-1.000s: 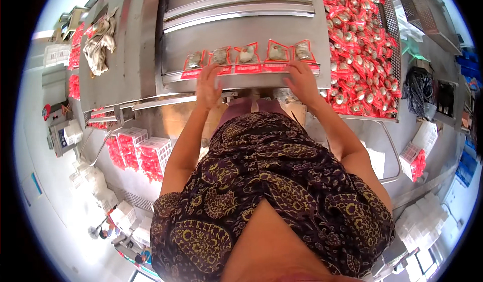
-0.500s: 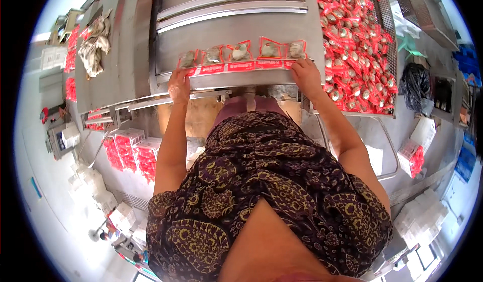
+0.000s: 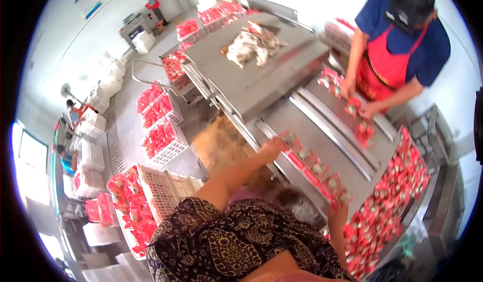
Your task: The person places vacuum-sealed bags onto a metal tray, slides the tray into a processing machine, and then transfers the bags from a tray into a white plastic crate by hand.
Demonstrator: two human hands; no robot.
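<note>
A row of several clear-and-red plastic packets [image 3: 317, 170], each with a greyish rounded lump inside, lies along the near edge of the steel machine bed [image 3: 282, 116]. At the row's left end, my left hand [image 3: 274, 147] has its fingers closed on the edge of the end packet [image 3: 289, 138]. My right hand [image 3: 338, 212] pinches the packet at the other end [image 3: 345, 197]; part of its fingers is hidden. Two metal bars [image 3: 332, 133] run lengthwise beyond the row. Across the bed, a co-worker's hands [image 3: 358, 100] handle similar packets [image 3: 351, 107].
A large heap of filled packets [image 3: 387, 206] lies to the right of the bed. On the raised steel lid [image 3: 251, 80] at left rests a crumpled cloth [image 3: 254, 44]. White crates [image 3: 166, 141] of red packets stand on the floor at left. The co-worker in a red apron [image 3: 380, 65] stands opposite.
My view has swung left and tilted up, bringing the co-worker and more of the floor at left into sight. Both my hands stay at the ends of the packet row.
</note>
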